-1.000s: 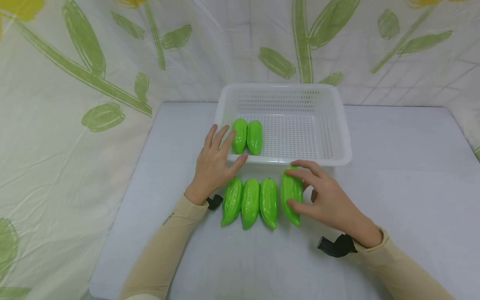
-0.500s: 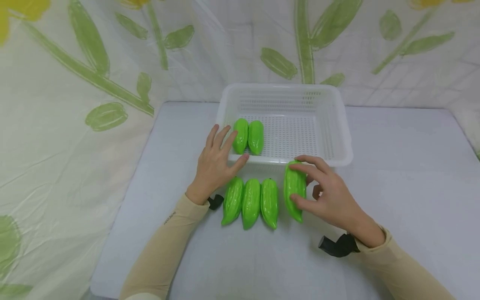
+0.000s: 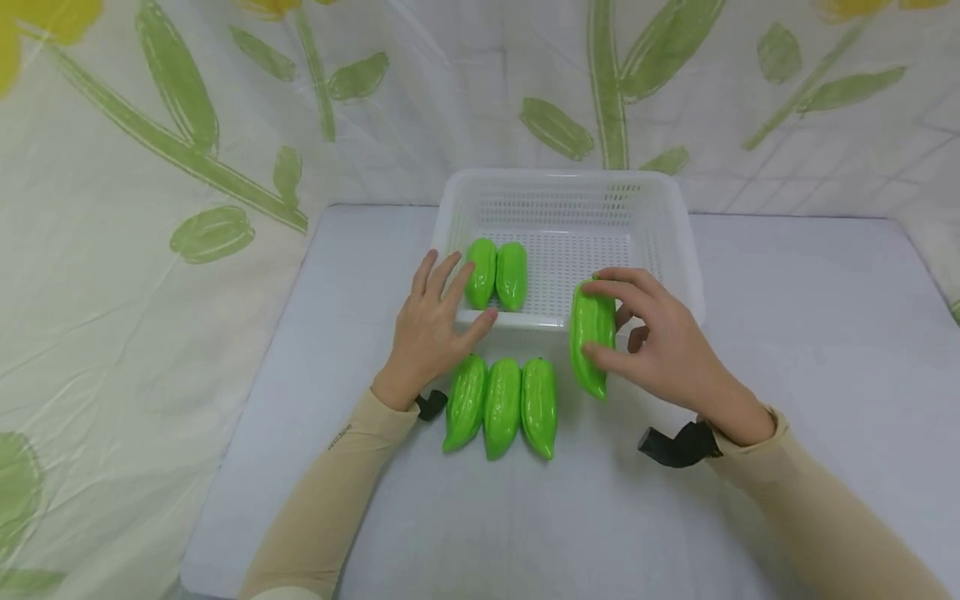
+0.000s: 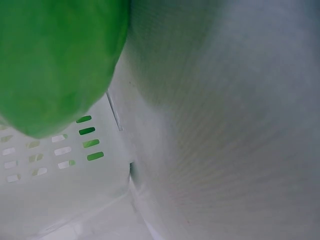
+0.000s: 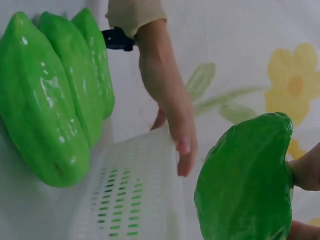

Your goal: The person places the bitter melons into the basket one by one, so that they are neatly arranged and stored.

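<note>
My right hand pinches a glossy green bitter melon between thumb and fingers. It is raised over the front rim of the white slotted basket, its pointed end toward me. In the right wrist view, the held bitter melon fills the lower right. With fingers spread, my left hand rests at the basket's front left corner. Two bitter melons lie side by side in the basket's left part. Three more bitter melons lie in a row on the table before it.
The white table reaches back to a hanging flower-patterned sheet. A large green shape fills the left wrist view's upper left, beside slotted basket wall. Black wrist mounts stick out near the sleeves.
My right hand has lifted the fourth bitter melon from the row's right end and carried it forward over the basket's front rim. My left hand has stayed in place.
</note>
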`<state>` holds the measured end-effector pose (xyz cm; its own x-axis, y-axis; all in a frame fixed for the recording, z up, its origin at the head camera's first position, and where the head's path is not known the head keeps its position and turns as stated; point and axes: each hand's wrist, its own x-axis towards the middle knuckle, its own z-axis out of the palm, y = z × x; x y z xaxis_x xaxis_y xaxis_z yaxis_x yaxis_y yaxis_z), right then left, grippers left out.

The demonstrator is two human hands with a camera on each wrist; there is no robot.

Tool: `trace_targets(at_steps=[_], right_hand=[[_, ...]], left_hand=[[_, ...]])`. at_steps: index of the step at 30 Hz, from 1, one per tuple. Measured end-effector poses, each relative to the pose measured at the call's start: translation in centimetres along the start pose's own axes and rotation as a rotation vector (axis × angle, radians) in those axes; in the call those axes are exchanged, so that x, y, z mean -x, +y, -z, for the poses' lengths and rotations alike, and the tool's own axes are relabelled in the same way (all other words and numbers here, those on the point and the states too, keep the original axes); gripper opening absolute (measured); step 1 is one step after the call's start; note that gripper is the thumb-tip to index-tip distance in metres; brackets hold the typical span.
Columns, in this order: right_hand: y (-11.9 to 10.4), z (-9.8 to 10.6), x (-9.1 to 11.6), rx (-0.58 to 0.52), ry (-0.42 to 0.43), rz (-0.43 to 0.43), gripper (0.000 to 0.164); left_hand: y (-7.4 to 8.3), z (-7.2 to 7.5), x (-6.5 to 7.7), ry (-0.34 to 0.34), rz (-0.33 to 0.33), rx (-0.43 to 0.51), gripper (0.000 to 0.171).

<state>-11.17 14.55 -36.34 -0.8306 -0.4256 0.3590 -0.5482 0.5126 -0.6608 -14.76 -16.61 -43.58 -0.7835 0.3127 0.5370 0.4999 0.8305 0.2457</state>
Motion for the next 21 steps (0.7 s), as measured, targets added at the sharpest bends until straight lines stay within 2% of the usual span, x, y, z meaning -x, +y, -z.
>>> trace_targets(at_steps=[14, 21], right_hand=[[0.4, 1.3, -4.6, 0.097, 0.004, 0.012, 0.052], [0.9, 1.2, -6.9, 0.164, -0.027, -0.027, 0.053]], left_hand=[[-0.1, 0.0, 0.0, 0.009, -0.009, 0.002, 0.084], [0.0, 0.1, 0.1, -0.005, 0.000, 0.005, 0.084]])
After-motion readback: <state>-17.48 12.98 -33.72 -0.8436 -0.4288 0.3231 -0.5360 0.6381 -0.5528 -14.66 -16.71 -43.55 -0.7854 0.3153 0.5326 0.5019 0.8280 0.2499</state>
